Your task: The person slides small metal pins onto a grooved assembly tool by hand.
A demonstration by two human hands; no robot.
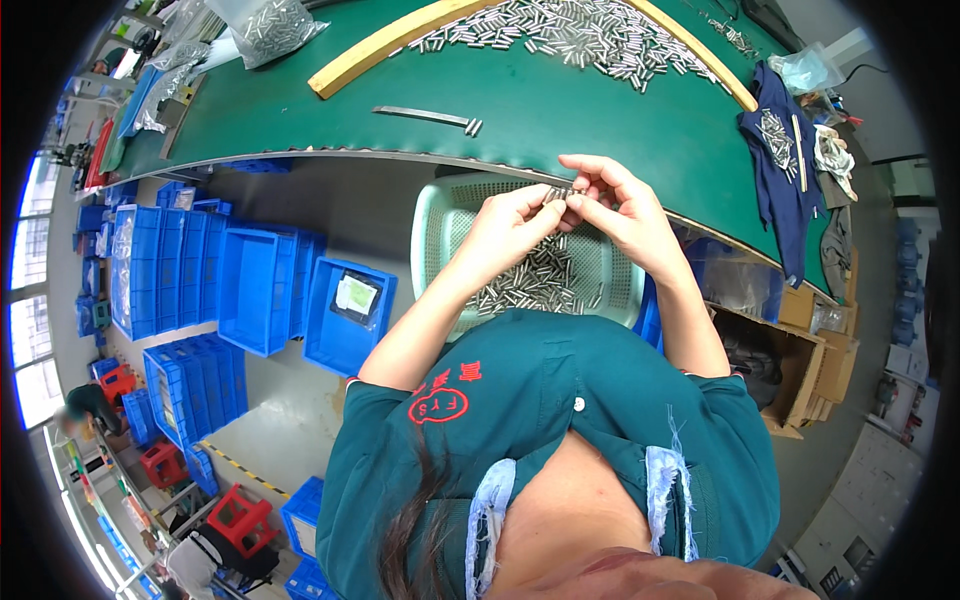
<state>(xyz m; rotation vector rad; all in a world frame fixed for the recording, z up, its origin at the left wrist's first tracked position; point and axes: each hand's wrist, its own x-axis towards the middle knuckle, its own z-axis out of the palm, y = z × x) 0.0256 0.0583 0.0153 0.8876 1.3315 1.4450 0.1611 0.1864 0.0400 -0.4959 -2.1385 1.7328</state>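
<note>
Several small metal pins (563, 195) are pinched side by side between the fingertips of my left hand (510, 228) and my right hand (622, 215). Both hands are close together over a pale green perforated basket (428, 235). Inside that basket lies a heap of loose metal pins (540, 278), partly hidden by my hands and forearms. On the green table just beyond, a flat metal bar (420, 114) lies with a few pins at its right end. Farther back a large pile of pins (590, 40) is spread out between wooden strips.
Yellowish wooden strips (385, 50) border the far pile. A clear bag of pins (275, 30) sits at the table's far left. Dark blue cloth (775, 190) with more pins lies at right. Blue crates (262, 285) are stacked left; a cardboard box (790, 375) stands lower right.
</note>
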